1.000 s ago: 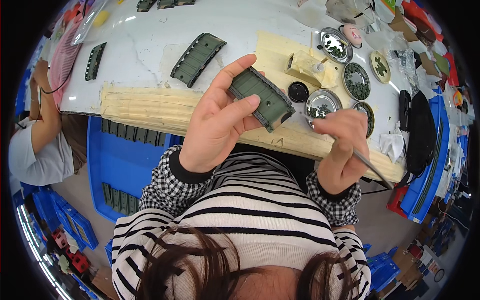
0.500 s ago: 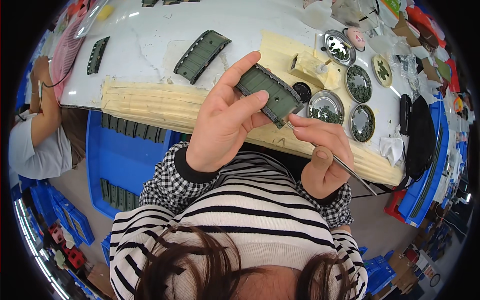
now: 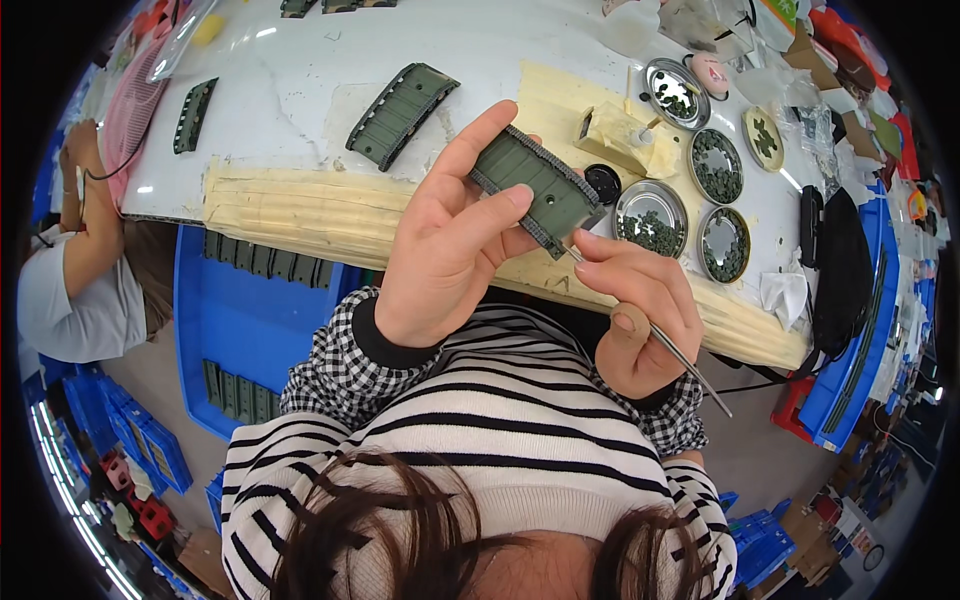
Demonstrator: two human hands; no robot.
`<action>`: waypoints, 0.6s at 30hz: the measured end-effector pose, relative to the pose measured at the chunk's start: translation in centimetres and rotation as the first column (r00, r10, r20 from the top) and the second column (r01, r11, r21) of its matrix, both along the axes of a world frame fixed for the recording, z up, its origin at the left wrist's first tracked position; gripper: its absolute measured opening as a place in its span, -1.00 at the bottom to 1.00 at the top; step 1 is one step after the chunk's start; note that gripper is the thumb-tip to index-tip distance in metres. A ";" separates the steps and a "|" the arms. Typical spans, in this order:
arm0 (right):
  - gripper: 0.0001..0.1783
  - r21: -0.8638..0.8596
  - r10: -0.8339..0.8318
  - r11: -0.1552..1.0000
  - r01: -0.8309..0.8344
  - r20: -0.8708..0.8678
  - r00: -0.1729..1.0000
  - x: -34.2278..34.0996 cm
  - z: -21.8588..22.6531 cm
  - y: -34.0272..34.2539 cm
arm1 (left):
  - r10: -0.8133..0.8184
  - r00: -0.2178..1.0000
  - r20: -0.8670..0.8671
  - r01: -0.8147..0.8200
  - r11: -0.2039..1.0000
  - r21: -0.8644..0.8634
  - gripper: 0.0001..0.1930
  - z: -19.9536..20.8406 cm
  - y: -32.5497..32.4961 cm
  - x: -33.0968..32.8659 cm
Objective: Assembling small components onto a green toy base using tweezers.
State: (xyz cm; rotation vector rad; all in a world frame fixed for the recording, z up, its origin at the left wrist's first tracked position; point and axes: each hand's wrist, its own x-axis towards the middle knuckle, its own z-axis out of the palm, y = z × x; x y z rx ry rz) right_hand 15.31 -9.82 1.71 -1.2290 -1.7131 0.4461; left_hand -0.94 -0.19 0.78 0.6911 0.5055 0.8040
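My left hand (image 3: 430, 250) grips a green model tank chassis (image 3: 545, 190), thumb on its flat face and index finger stretched along its far end. Dark tracks run along both long sides of the chassis. In my right hand (image 3: 645, 310) is a thin pair of metal tweezers (image 3: 690, 368), held between fingers and thumb. Their tip meets the near right corner of the chassis; whether it grips a small part there is too small to tell. Another green tank chassis (image 3: 403, 115) lies on the table beyond my left hand.
Right of my hands stand metal dishes (image 3: 652, 217) of small green parts, a black round cap (image 3: 602, 184) and a tape-wrapped block (image 3: 628, 140) with a bottle. A blue crate (image 3: 225, 330) with green pieces is at lower left. A co-worker's arm (image 3: 90, 200) is at far left.
The back end of the tweezers has swung down and left as my right hand shifted slightly left. My left hand and the chassis have barely moved.
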 end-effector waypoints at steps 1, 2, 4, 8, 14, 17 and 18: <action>-0.73 -0.003 0.006 1.000 -0.006 0.012 1.000 0.0 0.1 0.0 | -0.004 1.000 -0.002 0.004 1.000 0.005 -0.43 0.0 0.0 0.0; -0.71 -0.005 0.011 1.000 -0.011 0.025 1.000 0.0 0.3 -0.1 | -0.008 1.000 -0.004 0.008 1.000 0.011 -0.43 0.0 0.0 0.0; -0.69 -0.008 0.017 1.000 -0.016 0.039 0.999 0.1 0.3 -0.1 | -0.016 1.000 -0.006 0.016 1.000 0.016 -0.42 0.1 0.0 0.0; -0.65 0.004 0.029 1.000 -0.030 0.058 0.998 0.2 0.3 -0.2 | -0.019 1.000 -0.007 0.019 1.000 0.024 -0.42 0.2 0.0 0.0; -0.61 0.022 0.056 0.998 -0.058 0.096 0.994 0.4 0.5 -0.2 | -0.037 0.999 -0.010 0.037 0.999 0.019 -0.41 0.3 0.0 0.0; -0.61 0.027 0.052 0.998 -0.055 0.090 0.995 0.4 0.4 -0.2 | -0.032 0.999 -0.016 0.032 0.999 0.017 -0.41 0.4 0.0 0.0; -0.61 0.028 0.050 0.998 -0.053 0.089 0.995 0.4 0.5 -0.2 | -0.031 0.999 -0.019 0.031 0.999 0.017 -0.41 0.4 0.0 0.0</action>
